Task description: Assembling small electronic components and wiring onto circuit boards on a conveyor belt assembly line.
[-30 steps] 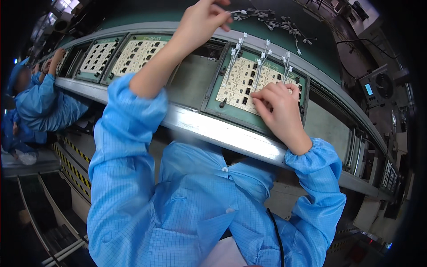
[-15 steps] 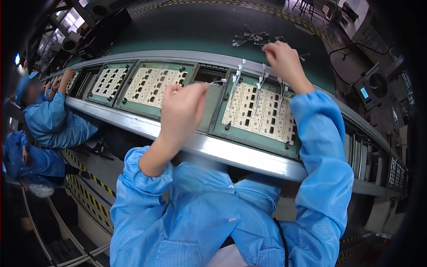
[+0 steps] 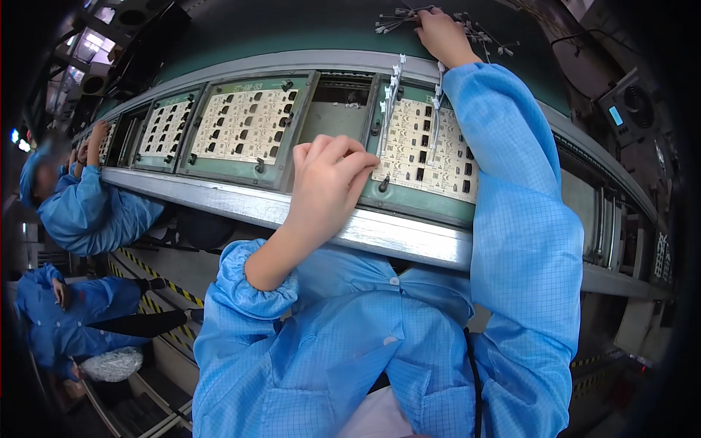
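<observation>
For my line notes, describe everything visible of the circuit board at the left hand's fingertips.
The circuit board is a rigid-looking, cream, rectangular panel with rows of small black parts. It lies flat in a green tray. White cables cross its far edge onto its face. Fingertips of the left hand seem to touch its left edge; the right sleeve hides part of its right side.

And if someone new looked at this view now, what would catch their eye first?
Probably the left hand, at the left edge of a cream circuit panel, and the right hand, at a pile of thin cables on the green surface beyond. Next, the white-tipped wires running over that panel's far edge.
</observation>
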{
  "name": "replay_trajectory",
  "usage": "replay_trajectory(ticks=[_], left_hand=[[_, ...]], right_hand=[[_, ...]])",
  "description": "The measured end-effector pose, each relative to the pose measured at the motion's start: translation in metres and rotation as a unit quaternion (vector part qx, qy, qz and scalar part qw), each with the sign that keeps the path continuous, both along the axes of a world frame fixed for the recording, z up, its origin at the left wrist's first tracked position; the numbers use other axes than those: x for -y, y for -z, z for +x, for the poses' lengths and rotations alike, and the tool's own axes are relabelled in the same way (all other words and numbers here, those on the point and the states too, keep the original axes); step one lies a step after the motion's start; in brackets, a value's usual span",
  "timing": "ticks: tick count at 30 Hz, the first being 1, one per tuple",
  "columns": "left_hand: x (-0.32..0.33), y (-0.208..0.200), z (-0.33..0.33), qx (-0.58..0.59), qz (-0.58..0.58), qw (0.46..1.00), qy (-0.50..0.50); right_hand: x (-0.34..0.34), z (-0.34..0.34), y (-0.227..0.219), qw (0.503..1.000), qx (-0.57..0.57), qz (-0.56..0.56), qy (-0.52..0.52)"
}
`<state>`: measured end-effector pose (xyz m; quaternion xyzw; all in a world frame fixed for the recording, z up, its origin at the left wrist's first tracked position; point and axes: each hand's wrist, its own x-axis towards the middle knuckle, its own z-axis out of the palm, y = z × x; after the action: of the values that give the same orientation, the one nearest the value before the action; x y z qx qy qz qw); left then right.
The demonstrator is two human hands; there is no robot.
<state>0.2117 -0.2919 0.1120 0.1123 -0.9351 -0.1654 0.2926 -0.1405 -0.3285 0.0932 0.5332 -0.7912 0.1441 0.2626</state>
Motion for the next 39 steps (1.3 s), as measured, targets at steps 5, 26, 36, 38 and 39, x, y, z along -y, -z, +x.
replay_trajectory(ticks=[5,26,36,38,39], left_hand=[[0.0,0.003,-0.002,0.005,-0.006,1.0,-0.012],[-0.001,-0.001,0.001,0.011,-0.007,1.0,-0.023],[0.002,0.006,0.003,0.008,-0.015,0.999,-0.033],[0.0,0.006,0.004,0.011,0.0,0.999,-0.031],[-0.001,0.007,0.003,-0.001,-0.022,0.999,-0.027]], right_hand=[[-0.018,0.03,-0.028,0.998,0.044,-0.02,-0.031],[-0.217,-0.036,-0.12,0.787,0.508,-0.266,-0.228],[-0.257,0.026,-0.078,0.796,0.521,-0.22,-0.213],[-0.261,0.03,-0.073,0.772,0.555,-0.239,-0.197],[-0.262,0.035,-0.071,0.77,0.554,-0.25,-0.195]])
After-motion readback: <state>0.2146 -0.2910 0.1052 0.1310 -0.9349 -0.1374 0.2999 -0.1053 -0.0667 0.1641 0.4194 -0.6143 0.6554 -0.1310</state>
